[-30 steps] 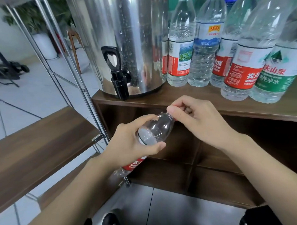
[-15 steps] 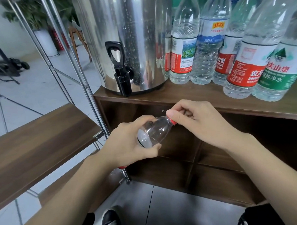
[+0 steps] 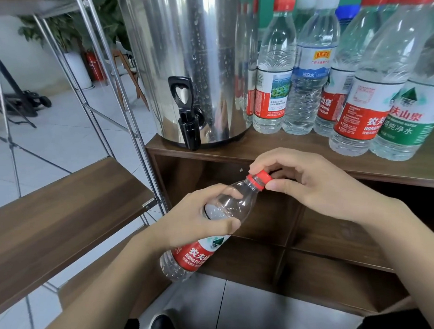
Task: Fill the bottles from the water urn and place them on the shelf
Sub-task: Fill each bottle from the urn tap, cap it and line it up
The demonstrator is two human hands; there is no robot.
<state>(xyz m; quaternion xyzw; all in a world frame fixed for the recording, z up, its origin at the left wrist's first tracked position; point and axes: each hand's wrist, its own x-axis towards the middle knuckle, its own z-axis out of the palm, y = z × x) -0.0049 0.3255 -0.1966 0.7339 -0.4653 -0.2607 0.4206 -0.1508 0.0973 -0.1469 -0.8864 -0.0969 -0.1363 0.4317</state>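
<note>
While the left hand (image 3: 196, 220) wraps its fingers (image 3: 227, 191) and thumb round the shoulder of a clear plastic bottle (image 3: 213, 229), the right hand (image 3: 309, 185) pinches the bottle's red cap (image 3: 260, 178) between thumb and fingers, the other fingers curled loosely above it. That bottle is held in the air, tilted with its neck up and to the right and its base down toward the floor, in front of the open compartments of a dark wooden cabinet (image 3: 313, 234) and below its top edge. It carries a red label (image 3: 197, 254) and looks empty, though the lower part is partly hidden by the left wrist. On the cabinet's top, serving as the bench (image 3: 375, 167), stands a shiny steel water urn (image 3: 194, 65) near the left corner, its black tap (image 3: 186, 111) with a lever handle pointing forward and overhanging the front edge. Just to the right of the urn stands a close row of capped bottles (image 3: 274, 74), most with red caps and red labels, one with a blue and white label (image 3: 309, 73), and one at the far right with a green label (image 3: 408, 131); they appear filled with water. To the left is a metal-framed rack with a brown wooden shelf (image 3: 59, 221), lower than the bench and just beside the cabinet. A potted plant (image 3: 69, 41) stands far behind on the tiled floor (image 3: 60, 136), and a shoe (image 3: 161, 326) shows at the bottom edge.
</note>
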